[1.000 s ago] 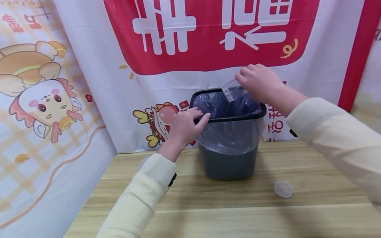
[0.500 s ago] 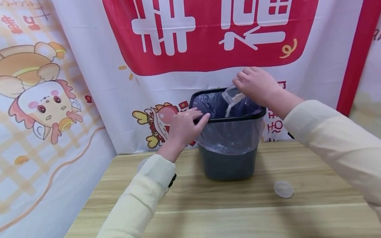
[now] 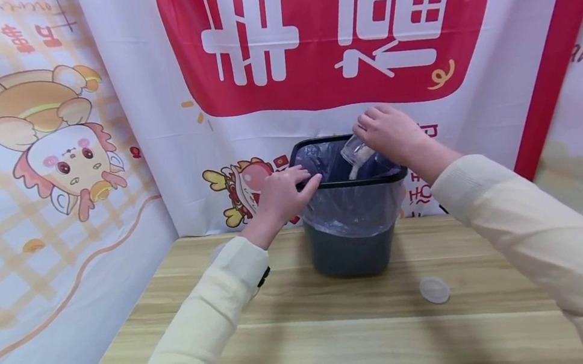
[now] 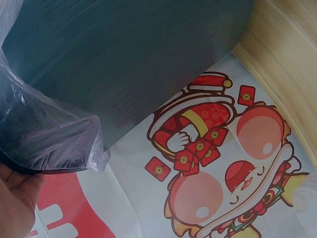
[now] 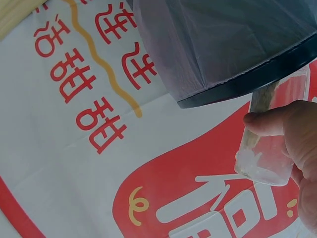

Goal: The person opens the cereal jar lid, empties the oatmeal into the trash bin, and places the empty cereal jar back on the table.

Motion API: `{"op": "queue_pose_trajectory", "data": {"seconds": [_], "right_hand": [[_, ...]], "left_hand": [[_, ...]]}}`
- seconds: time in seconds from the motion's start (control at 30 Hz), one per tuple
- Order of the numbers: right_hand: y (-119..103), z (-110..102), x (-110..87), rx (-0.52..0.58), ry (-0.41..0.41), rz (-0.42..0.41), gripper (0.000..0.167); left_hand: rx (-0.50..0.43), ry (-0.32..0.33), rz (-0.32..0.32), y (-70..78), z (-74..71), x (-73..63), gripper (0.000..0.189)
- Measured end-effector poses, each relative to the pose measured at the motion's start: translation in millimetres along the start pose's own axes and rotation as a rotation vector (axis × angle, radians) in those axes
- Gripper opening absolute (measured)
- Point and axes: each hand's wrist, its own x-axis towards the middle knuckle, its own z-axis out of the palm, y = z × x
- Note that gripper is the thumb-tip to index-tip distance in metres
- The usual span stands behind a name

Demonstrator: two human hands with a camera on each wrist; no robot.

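A dark grey trash can (image 3: 352,253) stands upright on the table, its black rim lined with a clear plastic bag (image 3: 352,211). My left hand (image 3: 283,195) grips the rim at its left side. Over the can's opening, my right hand (image 3: 389,133) holds a clear plastic jar (image 3: 354,151) tipped mouth-down. Pale loose contents (image 3: 354,171) run out of the jar into the can. In the right wrist view, the jar (image 5: 265,173) has its base towards me, thumb and fingers around it, with a brownish streak of contents along its wall. The inside of the can is mostly hidden.
A round translucent lid (image 3: 434,290) lies on the wooden table (image 3: 345,351), right of the can. Partly behind my left wrist is a clear object (image 3: 217,250), its kind hidden. A printed cloth (image 3: 145,103) hangs close behind the can.
My right hand has tipped the jar further down and slightly left over the can, and pale contents have begun pouring out. The left hand has stayed at the rim.
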Motion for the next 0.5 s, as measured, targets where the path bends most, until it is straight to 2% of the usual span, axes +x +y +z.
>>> {"op": "queue_pose_trajectory", "data": {"seconds": [0.27,0.5], "right_hand": [[-1.4,0.7,-1.7,-0.085,0.019,-0.037,0.074],[-1.6,0.9,-0.5,-0.118,0.081,-0.089,0.072]], "left_hand": [[0.005,0.0,-0.006,0.5,-0.2,-0.6,0.039],[0.005,0.008,-0.004,0.7,-0.5,-0.4,0.039]]}}
